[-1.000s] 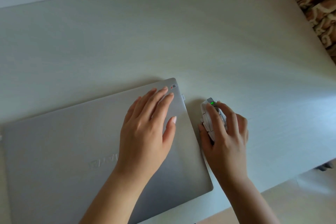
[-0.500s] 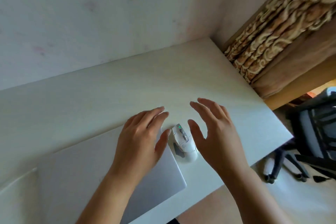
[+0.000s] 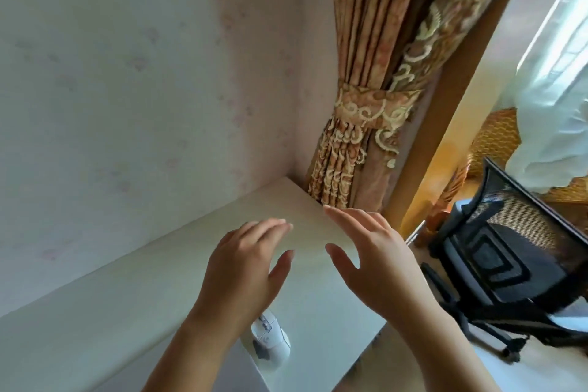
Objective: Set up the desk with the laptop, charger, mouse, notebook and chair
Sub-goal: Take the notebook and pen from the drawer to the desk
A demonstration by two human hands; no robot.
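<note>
A white mouse (image 3: pixel 271 342) lies on the pale desk (image 3: pixel 133 305) near its front edge, partly hidden under my left wrist. Just left of it shows the corner of the closed silver laptop (image 3: pixel 235 372). My left hand (image 3: pixel 245 267) hovers above the desk, fingers spread, holding nothing. To its right, my right hand (image 3: pixel 375 261) is raised over the desk's right end, likewise empty with fingers apart. A black mesh office chair (image 3: pixel 506 251) stands on the floor right of the desk. No charger or notebook is in view.
A pale wall (image 3: pixel 127 89) backs the desk. A patterned tied-back curtain (image 3: pixel 375 99) hangs at the desk's far right corner, with a wooden frame (image 3: pixel 461 105) beside it. A white sheer curtain (image 3: pixel 553 89) hangs above the chair.
My right hand let go of the mouse and both hands lifted off laptop and mouse. The view swung up and right, so the chair and curtain came into sight.
</note>
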